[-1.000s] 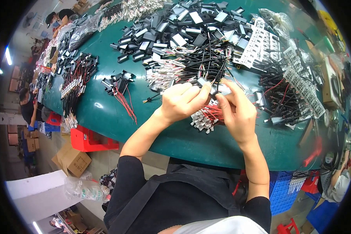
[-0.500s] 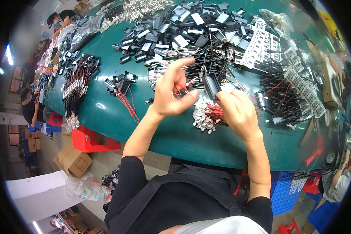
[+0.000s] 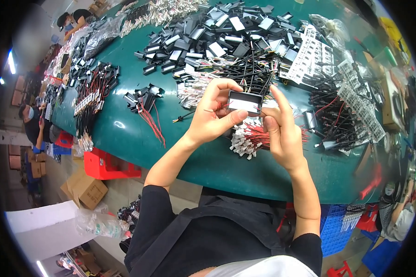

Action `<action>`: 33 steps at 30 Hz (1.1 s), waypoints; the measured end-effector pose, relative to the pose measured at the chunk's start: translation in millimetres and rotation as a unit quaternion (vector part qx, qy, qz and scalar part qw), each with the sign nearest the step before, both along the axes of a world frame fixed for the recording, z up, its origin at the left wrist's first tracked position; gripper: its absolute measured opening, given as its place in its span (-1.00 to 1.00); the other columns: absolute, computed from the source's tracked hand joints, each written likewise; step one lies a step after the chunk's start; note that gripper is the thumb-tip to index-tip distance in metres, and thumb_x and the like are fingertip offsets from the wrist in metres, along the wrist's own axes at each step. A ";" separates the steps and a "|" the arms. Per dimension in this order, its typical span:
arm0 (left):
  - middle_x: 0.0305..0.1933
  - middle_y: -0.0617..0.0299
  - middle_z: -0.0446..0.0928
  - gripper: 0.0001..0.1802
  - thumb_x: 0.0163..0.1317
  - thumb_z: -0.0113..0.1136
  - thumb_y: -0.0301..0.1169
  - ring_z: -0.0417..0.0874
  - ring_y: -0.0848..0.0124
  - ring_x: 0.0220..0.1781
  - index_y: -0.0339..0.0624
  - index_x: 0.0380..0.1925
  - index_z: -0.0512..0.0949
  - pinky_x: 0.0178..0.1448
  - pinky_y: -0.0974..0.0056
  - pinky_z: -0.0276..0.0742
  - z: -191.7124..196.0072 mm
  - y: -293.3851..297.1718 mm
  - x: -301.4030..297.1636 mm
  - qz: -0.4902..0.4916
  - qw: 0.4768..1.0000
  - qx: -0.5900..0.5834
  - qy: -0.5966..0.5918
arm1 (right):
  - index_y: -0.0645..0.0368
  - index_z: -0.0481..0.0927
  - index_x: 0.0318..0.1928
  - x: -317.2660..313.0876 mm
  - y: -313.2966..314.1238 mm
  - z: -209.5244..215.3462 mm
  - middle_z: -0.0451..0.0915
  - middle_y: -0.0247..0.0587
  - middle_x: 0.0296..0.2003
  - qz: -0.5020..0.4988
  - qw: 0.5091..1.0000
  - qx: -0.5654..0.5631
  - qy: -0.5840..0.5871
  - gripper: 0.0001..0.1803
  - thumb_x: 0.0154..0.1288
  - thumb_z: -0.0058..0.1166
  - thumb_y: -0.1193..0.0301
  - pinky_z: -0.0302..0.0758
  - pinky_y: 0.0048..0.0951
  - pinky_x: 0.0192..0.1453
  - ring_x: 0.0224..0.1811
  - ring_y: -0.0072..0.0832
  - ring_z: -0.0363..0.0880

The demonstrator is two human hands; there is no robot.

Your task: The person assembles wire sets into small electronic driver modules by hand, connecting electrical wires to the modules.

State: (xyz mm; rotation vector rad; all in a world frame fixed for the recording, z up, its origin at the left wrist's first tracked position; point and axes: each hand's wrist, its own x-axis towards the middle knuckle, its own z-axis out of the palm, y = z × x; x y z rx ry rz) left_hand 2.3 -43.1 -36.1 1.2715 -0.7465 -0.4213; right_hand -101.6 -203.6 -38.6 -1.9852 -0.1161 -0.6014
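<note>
A small black plastic case, its long opening toward me and a pale inner face showing, lies level between my hands. My left hand grips its left end, thumb along the lower edge and fingers above; a bit of red wire shows by those fingers. At the case's right end is my right hand, index finger stretched upward, thumb and another finger closed together near the case wall. What they pinch, perhaps a thin wire, is too small to make out. Just below lies a bundle of red wires with white connectors.
Behind my hands are a heap of black cases and many black cables. White perforated sheets and more cables lie right. Cases with red wires sit left on the green table. Co-workers are at far left.
The black case has gone from upright in my right hand to level, with my left hand now gripping it. My right hand has shifted to its right end, index finger raised.
</note>
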 end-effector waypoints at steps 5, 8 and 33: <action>-0.11 0.23 0.45 -0.55 0.16 0.30 -0.40 0.52 0.52 -0.11 -0.23 0.00 0.33 -0.11 0.48 0.46 -0.9 -1.5 -2.7 -0.011 0.999 0.008 -0.034 | 0.21 0.15 0.34 -1.6 -8.6 2.3 0.56 -0.13 -0.38 0.033 0.999 0.019 0.030 -0.45 0.38 -0.07 0.51 0.49 -0.49 -0.18 -0.39 -0.36 0.56; -0.14 0.27 0.50 -0.78 0.19 0.26 -0.46 0.56 0.58 -0.22 -0.24 -0.16 0.55 -0.24 0.50 0.50 -6.3 -0.9 -0.2 -0.031 0.994 0.013 -0.102 | 0.23 0.22 0.31 -0.6 -11.1 6.8 0.56 -0.11 -0.35 0.077 0.996 -0.015 0.036 -0.47 0.36 -0.03 0.52 0.49 -0.48 -0.21 -0.39 -0.38 0.56; -0.06 0.22 0.32 -0.84 0.00 0.41 -0.42 0.43 0.45 -0.06 -0.15 -0.39 0.66 -0.04 0.37 0.38 -0.3 -0.9 0.7 0.082 0.963 0.137 -0.219 | 0.33 0.39 0.13 6.3 4.7 -10.7 0.55 -0.04 -0.24 -0.026 0.994 -0.093 -0.050 -0.46 0.10 0.18 0.64 0.50 -0.32 -0.18 -0.29 -0.24 0.56</action>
